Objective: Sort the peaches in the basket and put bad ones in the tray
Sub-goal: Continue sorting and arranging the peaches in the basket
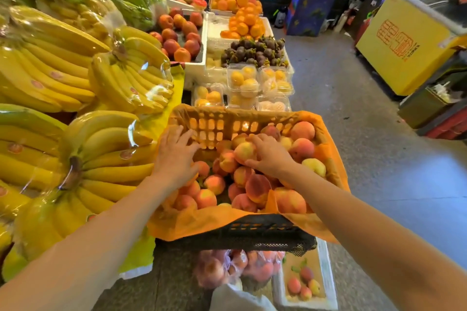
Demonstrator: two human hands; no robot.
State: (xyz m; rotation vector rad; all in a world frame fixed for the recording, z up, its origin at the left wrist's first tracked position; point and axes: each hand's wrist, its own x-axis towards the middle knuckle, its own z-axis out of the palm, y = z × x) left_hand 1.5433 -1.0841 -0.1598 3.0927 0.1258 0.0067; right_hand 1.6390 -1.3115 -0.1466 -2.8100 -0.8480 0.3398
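Peach gripped in R hand over basket; L hand spread, empty.

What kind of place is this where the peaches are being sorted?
Probably a fruit shop or market stall: wrapped bananas piled at left, boxes of oranges and mangosteens ahead, and the right hand holding a peach in the basket.

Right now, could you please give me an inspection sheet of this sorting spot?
Surface: grey floor; support under the basket is hidden.
Job's things: basket with orange liner, full of peaches; white tray below holds a few.
Clutter: bagged peaches, wrapped bananas.
Hands: left hand open, fingers spread, inside the basket; right hand grips one peach.
Cables: nothing seen.
Surroundings: oranges, mangosteens, yellow freezer.
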